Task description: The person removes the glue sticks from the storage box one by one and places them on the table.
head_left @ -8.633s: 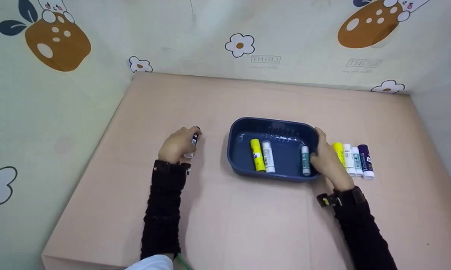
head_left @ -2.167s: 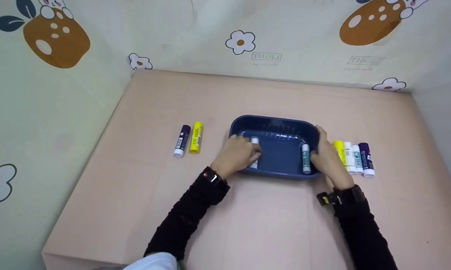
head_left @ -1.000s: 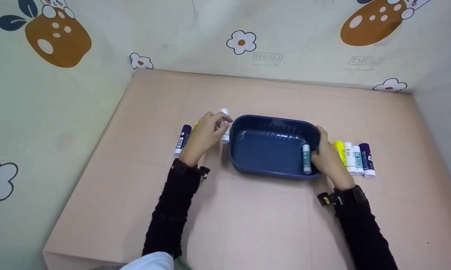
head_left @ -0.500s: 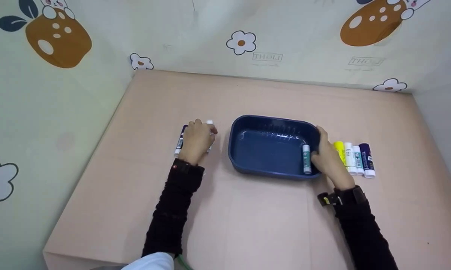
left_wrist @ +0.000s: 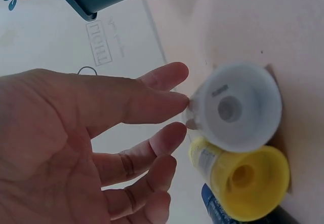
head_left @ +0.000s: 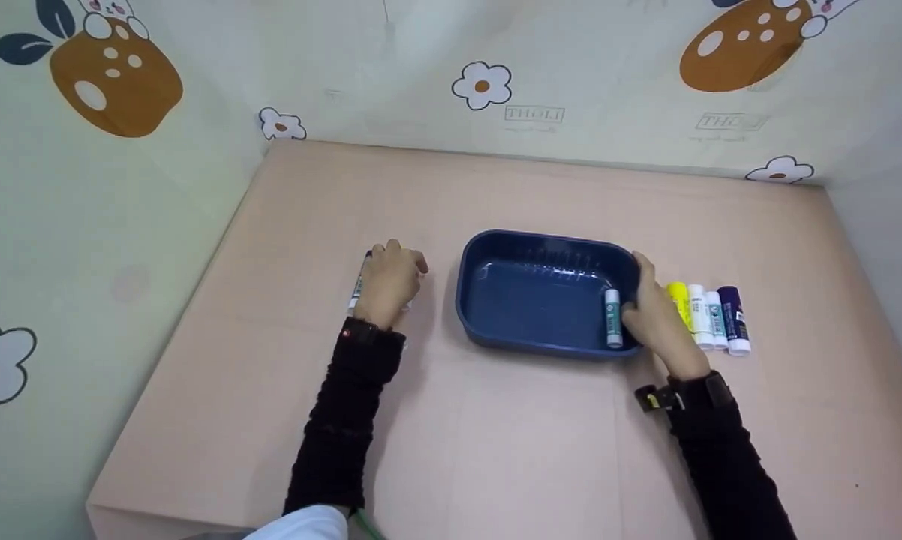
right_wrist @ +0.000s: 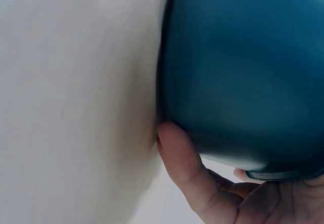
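Note:
Over the left side of the table, my left hand [head_left: 391, 281] hovers with loosely spread fingers, its fingertips at the side of a white glue stick [left_wrist: 240, 107]. That stick lies beside a yellow glue stick [left_wrist: 250, 183], and a dark blue glue stick [left_wrist: 216, 206] is just past it. In the head view the hand hides most of these sticks. My right hand [head_left: 657, 319] grips the right end of a dark blue plastic tub [head_left: 545, 349]. Inside the tub, near that hand, lies one teal-and-white glue stick [head_left: 613, 319].
Right of the tub, a row of glue sticks lies side by side: yellow [head_left: 678, 300], white [head_left: 699, 319], teal-and-white [head_left: 715, 322] and dark purple [head_left: 734, 319]. A pinkish cover [head_left: 511, 442] spreads over the table. Patterned wall sheets [head_left: 391, 67] stand at the back and left.
The white glue stick has gone from the tub to the table beside the yellow one, carried by my left hand, whose fingers have since loosened. Earlier the dark blue and yellow sticks went there too.

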Available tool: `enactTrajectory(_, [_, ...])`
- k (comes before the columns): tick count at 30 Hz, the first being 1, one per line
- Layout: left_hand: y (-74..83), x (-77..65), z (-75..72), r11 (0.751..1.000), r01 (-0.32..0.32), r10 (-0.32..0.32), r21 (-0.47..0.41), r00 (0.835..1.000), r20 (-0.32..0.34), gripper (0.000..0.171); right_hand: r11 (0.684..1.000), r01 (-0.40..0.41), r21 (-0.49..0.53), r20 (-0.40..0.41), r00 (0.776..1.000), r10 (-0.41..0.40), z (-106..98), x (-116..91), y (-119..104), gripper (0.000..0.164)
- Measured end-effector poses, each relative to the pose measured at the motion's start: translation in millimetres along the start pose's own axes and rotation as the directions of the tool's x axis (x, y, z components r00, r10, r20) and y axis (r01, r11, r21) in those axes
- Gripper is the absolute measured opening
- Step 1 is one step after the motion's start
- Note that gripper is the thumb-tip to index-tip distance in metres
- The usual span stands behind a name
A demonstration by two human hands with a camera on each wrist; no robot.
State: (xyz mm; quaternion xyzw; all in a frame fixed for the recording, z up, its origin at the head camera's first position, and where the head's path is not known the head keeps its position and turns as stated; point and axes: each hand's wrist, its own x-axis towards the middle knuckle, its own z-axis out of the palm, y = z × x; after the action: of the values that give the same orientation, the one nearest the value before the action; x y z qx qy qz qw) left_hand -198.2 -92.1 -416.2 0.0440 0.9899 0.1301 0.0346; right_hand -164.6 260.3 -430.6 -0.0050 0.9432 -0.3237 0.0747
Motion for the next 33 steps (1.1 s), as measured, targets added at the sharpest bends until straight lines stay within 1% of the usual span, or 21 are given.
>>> enactTrajectory(4, [2.6, -0.5, -2.3, 0.999, -0.007, 0.007, -0.039, 1.000, 0.001, 0.024, 1.000, -0.002, -0.004, -0.002, 1.000, 0.002, 0.8, -0.2, -0.4, 0.080])
enactTrajectory(6, [6.8, -1.0, -4.1, 0.995, -0.026, 0.024, -0.097, 1.000, -0.017, 0.026, 1.000, -0.004, -0.002, 0.000, 1.000, 0.004, 1.1, 0.0, -0.6, 0.081])
enactTrajectory(8, [13.4, -1.9, -5.6, 0.981, -0.074, 0.067, -0.179, 0.997, -0.043, 0.027, 1.000, -0.001, -0.002, -0.002, 1.000, 0.001, 1.4, 0.0, -0.9, 0.081])
enactTrajectory(9, [17.8, -2.6, -6.1, 0.968, -0.107, 0.096, -0.229, 0.994, -0.059, 0.026, 1.000, 0.001, -0.003, -0.003, 1.000, -0.001, 1.3, 0.0, -0.9, 0.080])
enactTrajectory(11, [28.2, -4.7, -6.4, 0.926, -0.182, 0.166, -0.330, 0.983, -0.076, 0.025, 1.000, 0.002, -0.004, -0.003, 1.000, -0.002, 0.9, -0.2, -1.3, 0.079])
enactTrajectory(13, [39.9, -7.8, -4.6, 0.875, -0.267, 0.257, -0.405, 0.963, -0.081, 0.024, 1.000, 0.011, -0.011, -0.011, 1.000, -0.011, 0.6, -0.9, -1.6, 0.078])
enactTrajectory(14, [45.5, -9.3, -2.7, 0.851, -0.306, 0.301, -0.426, 0.950, -0.082, 0.024, 1.000, 0.013, -0.015, -0.014, 1.000, -0.013, 0.5, -1.1, -1.5, 0.077])
enactTrajectory(15, [50.4, -10.4, 0.0, 0.833, -0.336, 0.341, -0.440, 0.937, -0.072, 0.024, 1.000, 0.016, -0.021, -0.019, 1.000, -0.017, 0.3, -1.5, -1.5, 0.077])
enactTrajectory(16, [54.3, -11.2, 3.7, 0.823, -0.360, 0.376, -0.440, 0.925, -0.054, 0.025, 1.000, 0.019, -0.024, -0.023, 1.000, -0.019, 0.0, -1.8, -1.6, 0.076])
enactTrajectory(18, [59.3, -11.1, 11.8, 0.819, -0.404, 0.430, -0.407, 0.902, -0.031, 0.026, 0.999, 0.027, -0.022, -0.032, 0.999, -0.027, -1.3, -2.8, -2.6, 0.076])
enactTrajectory(20, [60.9, -9.7, 17.6, 0.828, -0.415, 0.451, -0.377, 0.893, 0.006, 0.028, 0.999, 0.028, -0.018, -0.041, 0.999, -0.029, -3.4, -4.0, -4.1, 0.076])
enactTrajectory(22, [61.1, -8.1, 20.8, 0.839, -0.408, 0.451, -0.360, 0.892, 0.040, 0.029, 1.000, 0.024, 0.000, -0.044, 0.999, -0.024, -6.0, -5.5, -6.6, 0.075])
enactTrajectory(26, [62.1, -7.3, 20.7, 0.845, -0.394, 0.447, -0.362, 0.892, 0.073, 0.029, 1.000, 0.007, 0.029, -0.044, 0.999, -0.006, -9.0, -7.8, -9.8, 0.074])
enactTrajectory(30, [64.6, -8.5, 21.1, 0.854, -0.404, 0.450, -0.327, 0.890, 0.077, 0.029, 0.999, 0.006, 0.037, -0.038, 0.999, -0.005, -9.3, -8.0, -9.8, 0.074])
enactTrajectory(33, [67.0, -10.2, 21.7, 0.863, -0.425, 0.457, -0.273, 0.887, 0.064, 0.028, 0.999, 0.021, 0.027, -0.046, 0.999, -0.019, -8.9, -7.6, -8.3, 0.073])
